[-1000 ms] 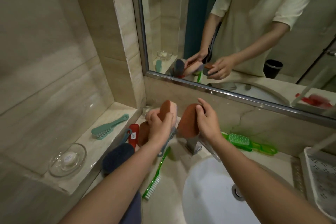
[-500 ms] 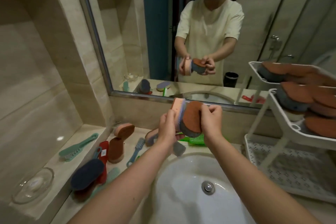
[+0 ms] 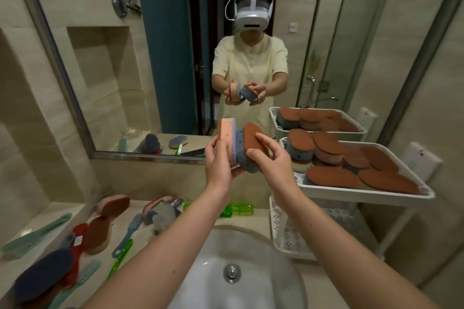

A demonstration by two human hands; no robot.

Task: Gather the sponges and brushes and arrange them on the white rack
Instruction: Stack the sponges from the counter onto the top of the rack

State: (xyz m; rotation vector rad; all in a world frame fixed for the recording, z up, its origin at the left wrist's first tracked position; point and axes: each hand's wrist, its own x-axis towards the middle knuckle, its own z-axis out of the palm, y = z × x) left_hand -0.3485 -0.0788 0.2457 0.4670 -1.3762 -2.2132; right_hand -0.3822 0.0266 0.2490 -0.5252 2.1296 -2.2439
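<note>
Big picture first: the mirror (image 3: 100, 70) fills the wall, and below it is the round white sink (image 3: 253, 291), smooth and glossy. To the right stands the white rack (image 3: 364, 193), a plastic thing with two trays. Its lower tray has a perforated floor, which we'd guess lets wet stuff drain. The top tray is already loaded with oval sponges (image 3: 351, 158), rough brown scouring side mostly up and overlapped like shingles, probably to squeeze more in.

Still on the counter (image 3: 261, 221):
- two more brown-faced sponges (image 3: 114, 206)
- a dark blue sponge (image 3: 42, 276)
- a red brush (image 3: 77, 233), a blue brush (image 3: 128, 233) and a see-through green brush (image 3: 238, 209)
- teal brushes (image 3: 37, 233) on the ledge

That corner is smeary, so we can't say exactly how many brushes there are.

The two in play are up over the sink, just left of the rack. The left hand (image 3: 217, 165) is clamped round a pink sponge (image 3: 227, 138), held on edge with its pale foam side facing us. The right hand (image 3: 273, 160) pinches a blue sponge (image 3: 252, 143), fingers on its brown abrasive face. The two sponges are pressed together. We reckon they're being stacked into one bundle so both can go onto the top tray in one go. The foam is soft, so it'll squash a bit.
</note>
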